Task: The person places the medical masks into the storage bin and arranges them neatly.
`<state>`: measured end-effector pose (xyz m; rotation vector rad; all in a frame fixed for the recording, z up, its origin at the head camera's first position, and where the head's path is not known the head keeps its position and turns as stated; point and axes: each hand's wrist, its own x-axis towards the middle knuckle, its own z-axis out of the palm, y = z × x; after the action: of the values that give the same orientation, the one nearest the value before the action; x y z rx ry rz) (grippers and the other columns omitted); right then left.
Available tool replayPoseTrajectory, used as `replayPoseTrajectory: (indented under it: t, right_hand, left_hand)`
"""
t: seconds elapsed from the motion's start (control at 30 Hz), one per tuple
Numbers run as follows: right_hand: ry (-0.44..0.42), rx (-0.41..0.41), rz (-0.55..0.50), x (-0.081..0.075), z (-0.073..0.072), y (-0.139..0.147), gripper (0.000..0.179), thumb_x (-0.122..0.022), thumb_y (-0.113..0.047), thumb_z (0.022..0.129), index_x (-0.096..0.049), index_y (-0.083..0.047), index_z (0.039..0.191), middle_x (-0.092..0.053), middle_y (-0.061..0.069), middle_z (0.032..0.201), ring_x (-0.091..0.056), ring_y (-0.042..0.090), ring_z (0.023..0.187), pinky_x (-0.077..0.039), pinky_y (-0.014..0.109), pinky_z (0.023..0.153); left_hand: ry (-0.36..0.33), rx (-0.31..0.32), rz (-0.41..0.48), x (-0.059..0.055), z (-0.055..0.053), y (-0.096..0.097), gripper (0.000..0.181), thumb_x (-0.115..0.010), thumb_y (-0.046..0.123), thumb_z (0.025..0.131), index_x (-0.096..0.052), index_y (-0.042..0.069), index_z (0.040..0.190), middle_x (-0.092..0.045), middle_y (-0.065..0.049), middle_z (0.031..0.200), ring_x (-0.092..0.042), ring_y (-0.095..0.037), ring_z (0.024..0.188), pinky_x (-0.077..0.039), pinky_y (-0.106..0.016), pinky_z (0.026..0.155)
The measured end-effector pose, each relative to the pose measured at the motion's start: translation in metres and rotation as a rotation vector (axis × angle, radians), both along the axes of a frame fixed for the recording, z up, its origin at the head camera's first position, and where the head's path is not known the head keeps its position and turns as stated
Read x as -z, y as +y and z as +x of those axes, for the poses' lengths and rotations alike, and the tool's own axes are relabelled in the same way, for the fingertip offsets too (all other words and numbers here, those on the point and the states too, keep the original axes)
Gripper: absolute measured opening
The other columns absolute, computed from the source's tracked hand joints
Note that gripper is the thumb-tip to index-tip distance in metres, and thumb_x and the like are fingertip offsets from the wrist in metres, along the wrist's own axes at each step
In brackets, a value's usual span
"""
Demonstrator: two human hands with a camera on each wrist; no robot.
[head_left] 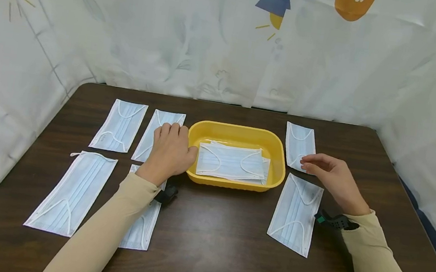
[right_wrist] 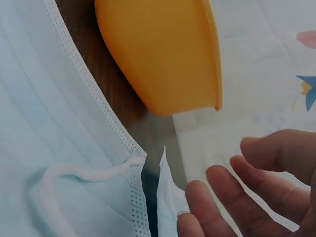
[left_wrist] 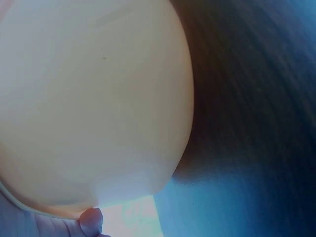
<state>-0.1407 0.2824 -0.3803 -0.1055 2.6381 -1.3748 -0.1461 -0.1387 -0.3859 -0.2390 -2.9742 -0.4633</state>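
Left hand [head_left: 171,148] rests palm-down, fingers loosely bent, on pale blue pleated face mask [head_left: 156,125], thumb against yellow oval plastic tray [head_left: 239,133] holding stacked masks [head_left: 231,161]. Right hand [head_left: 330,174] relaxed, half-open, grasping nothing, fingertips [right_wrist: 210,217] touching upper right mask [head_left: 298,144] beside tray on dark wooden table [head_left: 221,237].

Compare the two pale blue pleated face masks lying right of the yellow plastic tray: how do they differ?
The far pale blue face mask looks smaller and lies level with the yellow plastic tray; the near pale blue face mask looks longer and lies closer to the person. The right hand reaches the far one's corner; the near one lies mostly uncovered. Both lie flat, ear loops up.
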Motion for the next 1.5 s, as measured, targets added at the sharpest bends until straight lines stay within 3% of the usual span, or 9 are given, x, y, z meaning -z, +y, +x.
replayPoseTrajectory:
  t: [0.23,0.7,1.2,1.5]
  right_hand:
    - [-0.060,-0.065,0.070,0.000,-0.003,0.004,0.045,-0.070,-0.045,0.096,-0.067,-0.016,0.130,-0.068,0.010,0.134,-0.068,-0.002,0.106,-0.053,0.014,0.089]
    - [-0.091,-0.151,0.135,0.010,-0.011,0.011,0.045,-0.074,-0.039,0.094,-0.067,-0.014,0.131,-0.070,0.010,0.132,-0.067,0.005,0.107,-0.051,0.014,0.089]
    - [-0.055,-0.216,0.124,0.014,-0.010,0.013,0.041,-0.081,-0.017,0.088,-0.069,-0.006,0.126,-0.071,0.016,0.124,-0.066,0.008,0.101,-0.054,0.013,0.086]
    - [-0.020,-0.255,0.170,0.017,-0.012,0.013,0.042,-0.084,-0.013,0.084,-0.070,-0.005,0.123,-0.072,0.014,0.120,-0.064,0.011,0.097,-0.052,0.014,0.084]
  left_hand:
    - [0.003,-0.005,0.008,-0.001,0.000,0.000,0.030,-0.044,0.026,0.094,-0.052,-0.003,0.100,-0.050,-0.019,0.099,-0.039,-0.041,0.104,-0.030,-0.058,0.099]
    - [-0.001,-0.007,-0.002,-0.001,0.000,-0.002,0.033,-0.044,0.026,0.093,-0.052,-0.004,0.101,-0.049,-0.019,0.097,-0.038,-0.040,0.102,-0.031,-0.057,0.097]
    - [-0.015,0.001,0.010,-0.001,-0.001,0.000,0.034,-0.044,0.026,0.093,-0.053,-0.005,0.104,-0.049,-0.020,0.100,-0.038,-0.041,0.103,-0.029,-0.057,0.098]
    - [-0.011,0.005,0.016,-0.001,-0.002,-0.001,0.033,-0.045,0.025,0.093,-0.053,-0.005,0.103,-0.049,-0.019,0.099,-0.038,-0.040,0.101,-0.030,-0.057,0.097]
